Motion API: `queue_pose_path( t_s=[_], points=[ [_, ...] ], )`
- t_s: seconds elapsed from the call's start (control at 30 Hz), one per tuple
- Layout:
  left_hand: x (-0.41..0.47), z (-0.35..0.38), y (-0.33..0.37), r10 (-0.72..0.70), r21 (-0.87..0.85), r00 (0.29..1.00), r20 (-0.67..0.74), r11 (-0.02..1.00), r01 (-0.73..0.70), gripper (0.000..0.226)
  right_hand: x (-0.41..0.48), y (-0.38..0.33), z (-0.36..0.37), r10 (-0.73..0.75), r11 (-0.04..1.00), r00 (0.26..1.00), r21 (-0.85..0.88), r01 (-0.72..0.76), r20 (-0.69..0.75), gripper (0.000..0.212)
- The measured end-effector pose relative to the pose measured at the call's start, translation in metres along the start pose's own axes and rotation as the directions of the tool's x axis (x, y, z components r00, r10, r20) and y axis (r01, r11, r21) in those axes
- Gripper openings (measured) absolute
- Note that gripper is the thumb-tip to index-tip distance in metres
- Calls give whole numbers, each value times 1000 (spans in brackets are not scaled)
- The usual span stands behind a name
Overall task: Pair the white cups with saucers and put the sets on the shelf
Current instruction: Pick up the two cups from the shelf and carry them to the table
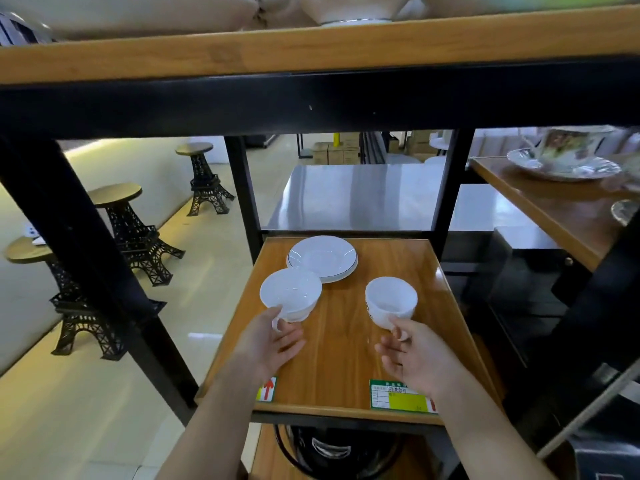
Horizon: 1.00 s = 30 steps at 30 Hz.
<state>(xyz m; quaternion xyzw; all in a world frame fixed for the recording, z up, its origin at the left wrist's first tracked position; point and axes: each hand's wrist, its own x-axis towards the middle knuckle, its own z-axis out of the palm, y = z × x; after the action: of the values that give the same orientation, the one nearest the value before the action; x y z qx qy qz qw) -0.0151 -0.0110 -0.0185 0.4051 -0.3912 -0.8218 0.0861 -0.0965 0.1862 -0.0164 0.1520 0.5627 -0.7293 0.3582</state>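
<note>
Two hands (268,339) (417,358) hold two cups (290,296) (390,299); saucers (322,258) stacked behind.

Even, cool indoor light, moderately bright. A warm yellow glow runs along the floor (86,393) at left, which shows soft reflections. The steel worktop (356,195) behind carries pale glare. Wide-angle distortion bends the upper shelf board (311,53) and posts. The patterned cup and saucer (568,157) at the right edge are smeared with blur; the top edge is soft too.

hands (346,351) each grip white cup; saucers (322,258) stacked behind.
</note>
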Motion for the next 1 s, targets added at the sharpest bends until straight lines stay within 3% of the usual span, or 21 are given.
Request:
queue_pose_path(
  t_s=[0.07,0.17,0.27,0.47,0.77,1.0],
  points=[
    [-6,0,5,-39,-78,998,54,996,43,39,-2,-4,2,-6,1000,1000,-6,6,-22,25],
    [-10,-1,7,-6,-26,1000,-12,1000,5,13,-5,-7,5,-57,995,992,-83,47,-116,29],
    [-20,-3,4,83,68,996,-41,995,-80,17,-13,0,4,-155,971,979,-206,125,-136,37],
    [-50,-21,-3,141,184,990,9,973,-140,31,-49,27,2,-283,939,952,-235,251,-114,41],
    [-116,-55,-30,201,318,968,149,917,-240,26,-132,88,-19,-316,948,920,-44,314,-231,43],
    [-166,-46,-80,85,471,943,321,850,-237,30,-211,138,-83,-247,947,880,94,308,-405,48]
  ],
)
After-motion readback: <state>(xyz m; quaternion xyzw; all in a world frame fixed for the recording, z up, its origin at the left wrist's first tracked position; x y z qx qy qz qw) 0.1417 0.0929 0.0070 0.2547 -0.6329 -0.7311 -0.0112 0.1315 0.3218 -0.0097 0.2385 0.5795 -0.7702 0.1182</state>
